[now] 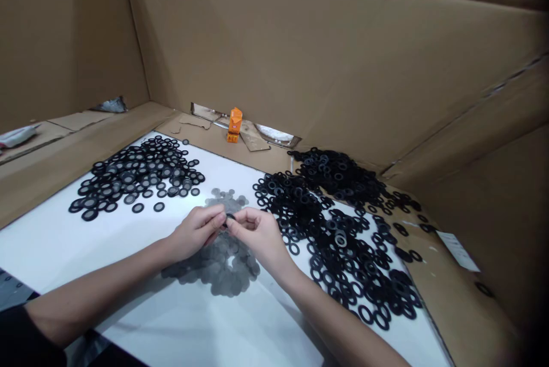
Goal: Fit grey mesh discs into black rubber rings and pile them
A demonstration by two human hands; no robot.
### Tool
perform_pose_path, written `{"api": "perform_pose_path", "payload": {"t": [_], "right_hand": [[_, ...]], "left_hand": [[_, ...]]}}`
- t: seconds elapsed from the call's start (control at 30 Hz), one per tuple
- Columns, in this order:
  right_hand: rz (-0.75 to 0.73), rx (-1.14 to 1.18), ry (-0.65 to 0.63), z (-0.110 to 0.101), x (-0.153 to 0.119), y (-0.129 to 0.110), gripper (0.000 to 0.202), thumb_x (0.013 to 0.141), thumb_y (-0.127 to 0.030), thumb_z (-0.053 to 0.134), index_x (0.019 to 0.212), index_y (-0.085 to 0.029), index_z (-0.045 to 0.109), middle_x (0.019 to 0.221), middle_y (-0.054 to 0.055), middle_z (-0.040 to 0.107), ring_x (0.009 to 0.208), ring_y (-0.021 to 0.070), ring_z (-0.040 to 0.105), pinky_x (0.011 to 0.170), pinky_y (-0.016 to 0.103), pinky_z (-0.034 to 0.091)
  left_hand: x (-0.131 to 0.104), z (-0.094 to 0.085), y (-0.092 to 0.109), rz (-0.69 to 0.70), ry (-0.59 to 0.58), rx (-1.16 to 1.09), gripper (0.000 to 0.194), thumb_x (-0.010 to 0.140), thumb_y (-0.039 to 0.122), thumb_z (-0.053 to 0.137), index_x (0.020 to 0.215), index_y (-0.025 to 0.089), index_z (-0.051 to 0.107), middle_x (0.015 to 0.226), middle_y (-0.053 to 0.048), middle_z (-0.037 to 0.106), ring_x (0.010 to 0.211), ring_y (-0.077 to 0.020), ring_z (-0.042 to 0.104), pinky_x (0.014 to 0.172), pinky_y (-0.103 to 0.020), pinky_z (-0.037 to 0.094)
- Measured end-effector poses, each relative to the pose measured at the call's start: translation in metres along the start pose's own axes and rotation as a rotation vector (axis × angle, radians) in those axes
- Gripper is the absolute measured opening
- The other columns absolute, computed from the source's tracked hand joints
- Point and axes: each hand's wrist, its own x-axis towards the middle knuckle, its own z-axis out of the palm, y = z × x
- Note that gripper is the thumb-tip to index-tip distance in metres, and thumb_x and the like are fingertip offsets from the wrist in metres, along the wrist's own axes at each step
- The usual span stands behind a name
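Observation:
My left hand (199, 231) and my right hand (256, 231) meet over the middle of a white board (171, 321). Between their fingertips is a small black rubber ring (230, 216), pinched from both sides; whether a disc sits in it is hidden. Beneath the hands spreads a pile of thin grey mesh discs (231, 281). To the right lies a large heap of loose black rings (343, 252). On the left is a heap of black rings with grey discs in their centres (132, 178).
Tall cardboard walls (278, 41) enclose the board at the back and right. An orange box-like object (234, 124) stands behind it, near a torn gap in the cardboard. More black rings (338, 170) spill onto the cardboard, and a white label (458, 251) lies at right.

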Motion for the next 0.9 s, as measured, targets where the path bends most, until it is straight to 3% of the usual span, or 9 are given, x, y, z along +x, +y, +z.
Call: {"api": "perform_pose_path", "payload": {"t": [0.1,0.23,0.37,0.57,0.7,0.9], "right_hand": [[0.011,0.003,0.0,0.001,-0.002,-0.004,0.021,0.072,-0.034,0.068,0.066,-0.015,0.06,0.06,-0.001,0.061,0.054,0.0109,0.053,0.053,0.022,0.04],[0.036,-0.025,0.01,0.003,-0.005,-0.01,0.019,0.071,-0.03,0.066,0.062,-0.016,0.056,0.056,-0.003,0.054,0.051,0.0093,0.046,0.05,0.022,0.034],[-0.017,-0.099,0.046,0.005,-0.009,-0.012,0.019,0.073,-0.028,0.064,0.062,-0.017,0.054,0.057,-0.005,0.049,0.053,0.009,0.042,0.051,0.021,0.032],[-0.09,-0.136,0.078,0.006,-0.01,-0.01,0.018,0.076,-0.026,0.062,0.063,-0.018,0.053,0.061,-0.004,0.051,0.059,0.0105,0.047,0.057,0.022,0.036],[-0.041,-0.011,-0.009,0.005,-0.008,-0.007,0.019,0.077,-0.031,0.063,0.068,-0.017,0.054,0.059,-0.004,0.054,0.055,0.01,0.048,0.053,0.022,0.036],[0.023,0.08,-0.087,0.005,-0.004,-0.005,0.026,0.075,-0.037,0.068,0.07,-0.017,0.053,0.052,-0.005,0.052,0.046,0.0083,0.046,0.046,0.02,0.032]], "left_hand": [[-0.002,0.001,0.003,0.028,0.072,0.067,0.039,0.095,0.037,0.034,0.061,0.019,0.036,0.042,0.007,0.039,0.041,-0.0085,0.036,0.046,-0.021,0.03],[-0.005,0.002,0.003,0.184,0.209,0.316,0.034,0.091,0.026,0.044,0.059,0.018,0.035,0.05,0.006,0.031,0.045,-0.0072,0.031,0.046,-0.021,0.025],[-0.007,0.002,0.001,0.261,0.224,0.424,0.034,0.089,0.018,0.047,0.059,0.018,0.031,0.05,0.007,0.025,0.043,-0.0059,0.026,0.044,-0.022,0.021],[-0.008,0.001,0.004,0.153,0.213,0.29,0.035,0.09,0.022,0.045,0.058,0.018,0.034,0.049,0.007,0.026,0.044,-0.0064,0.027,0.044,-0.021,0.022],[-0.007,0.001,0.006,0.093,0.174,0.146,0.034,0.092,0.027,0.042,0.059,0.017,0.039,0.048,0.007,0.033,0.042,-0.0064,0.032,0.043,-0.02,0.024],[-0.004,0.0,0.004,0.063,0.172,0.131,0.037,0.093,0.03,0.04,0.059,0.017,0.04,0.048,0.007,0.032,0.043,-0.007,0.032,0.044,-0.021,0.024]]}}
